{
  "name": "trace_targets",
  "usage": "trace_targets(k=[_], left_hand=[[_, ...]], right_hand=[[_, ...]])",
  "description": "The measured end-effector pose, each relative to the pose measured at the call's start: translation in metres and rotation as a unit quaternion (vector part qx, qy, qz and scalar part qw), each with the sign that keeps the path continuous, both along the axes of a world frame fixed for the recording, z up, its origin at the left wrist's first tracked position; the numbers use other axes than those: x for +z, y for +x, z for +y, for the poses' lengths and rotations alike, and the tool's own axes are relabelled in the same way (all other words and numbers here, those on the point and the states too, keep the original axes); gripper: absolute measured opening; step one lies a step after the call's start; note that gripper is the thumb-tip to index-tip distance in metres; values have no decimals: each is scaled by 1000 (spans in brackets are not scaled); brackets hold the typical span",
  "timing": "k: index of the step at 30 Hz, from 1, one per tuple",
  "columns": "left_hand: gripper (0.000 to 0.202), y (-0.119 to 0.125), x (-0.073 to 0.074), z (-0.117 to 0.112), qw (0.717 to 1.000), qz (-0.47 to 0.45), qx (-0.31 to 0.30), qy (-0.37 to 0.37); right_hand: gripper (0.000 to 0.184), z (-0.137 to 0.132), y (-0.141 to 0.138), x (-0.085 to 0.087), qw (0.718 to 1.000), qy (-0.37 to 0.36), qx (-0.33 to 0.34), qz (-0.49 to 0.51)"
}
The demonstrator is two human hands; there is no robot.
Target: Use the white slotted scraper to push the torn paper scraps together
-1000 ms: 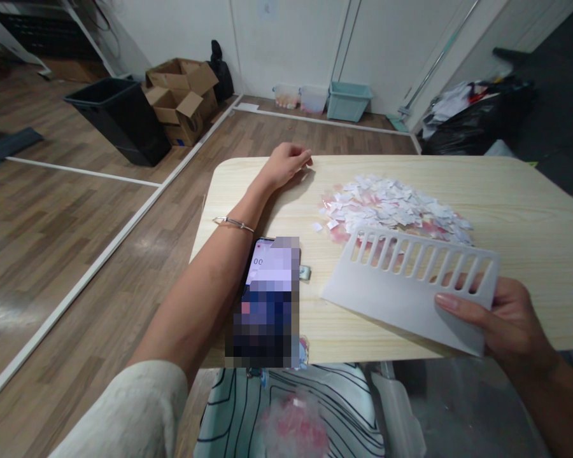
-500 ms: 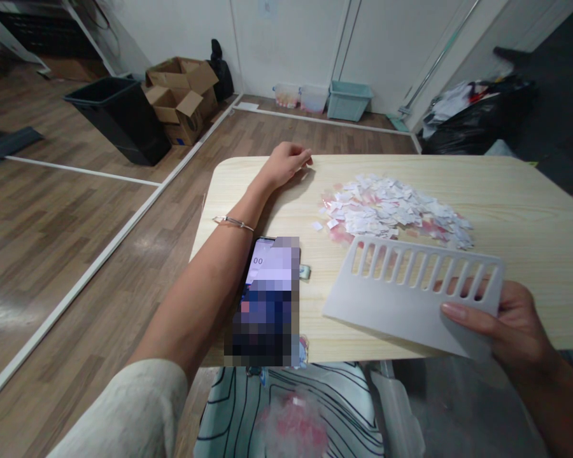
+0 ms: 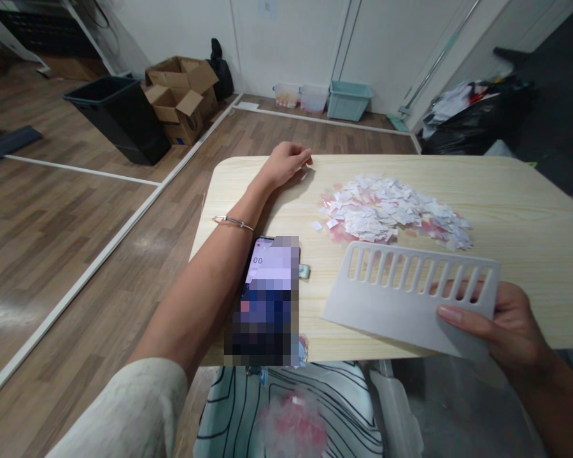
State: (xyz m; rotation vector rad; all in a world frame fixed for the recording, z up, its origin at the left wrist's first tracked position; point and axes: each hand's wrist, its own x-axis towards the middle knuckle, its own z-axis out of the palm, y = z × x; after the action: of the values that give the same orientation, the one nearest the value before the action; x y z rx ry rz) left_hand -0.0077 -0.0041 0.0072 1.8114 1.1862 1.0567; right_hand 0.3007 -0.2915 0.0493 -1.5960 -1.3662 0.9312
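Note:
In my right hand (image 3: 510, 324) is a white plastic scraper (image 3: 386, 302) with a row of slots along its upper side. My thumb presses on its near face, and the fingers reach behind it, partly visible through the slots. Just beyond the scraper lies a loose heap of small white paper pieces (image 3: 382, 207), mixed with pink translucent bits. My left hand (image 3: 287, 162) rests near the table's far edge, fingers loosely curled together, with nothing visible in them. A phone (image 3: 270, 267), partly pixelated, lies beside my left forearm.
The light wooden table (image 3: 520, 210) has a rounded far-left corner. A plastic bag with pink contents (image 3: 293, 426) is on the patterned cloth below me. On the floor stand a black bin (image 3: 124, 121), cardboard boxes (image 3: 181, 95), a teal tub (image 3: 348, 102) and a black bag (image 3: 477, 121).
My right hand and the scraper have shifted slightly left, and the scraper's slotted top edge sits a little lower. My left hand has stayed in place.

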Motion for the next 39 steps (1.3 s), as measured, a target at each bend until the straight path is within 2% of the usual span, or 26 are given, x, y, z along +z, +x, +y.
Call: trace_targets(k=[2, 7, 12, 24, 33, 39], left_hand=[[27, 0, 0, -1, 1000, -6, 2, -1], [25, 1, 1, -2, 1000, -12, 6, -10], [28, 1, 2, -3, 1000, -8, 4, -22], [26, 0, 3, -3, 1000, -1, 3, -6], [26, 0, 4, -4, 1000, -8, 0, -6], [26, 1, 3, -3, 1000, -5, 1, -6]], right_hand=[[22, -1, -2, 1, 1000, 0, -23, 2], [19, -2, -6, 2, 999, -18, -31, 38], [26, -2, -10, 4, 999, -13, -41, 28], [13, -4, -14, 8, 998, -24, -48, 43], [25, -2, -10, 7, 999, -37, -15, 24], [26, 5, 3, 0, 997, -44, 63, -11]])
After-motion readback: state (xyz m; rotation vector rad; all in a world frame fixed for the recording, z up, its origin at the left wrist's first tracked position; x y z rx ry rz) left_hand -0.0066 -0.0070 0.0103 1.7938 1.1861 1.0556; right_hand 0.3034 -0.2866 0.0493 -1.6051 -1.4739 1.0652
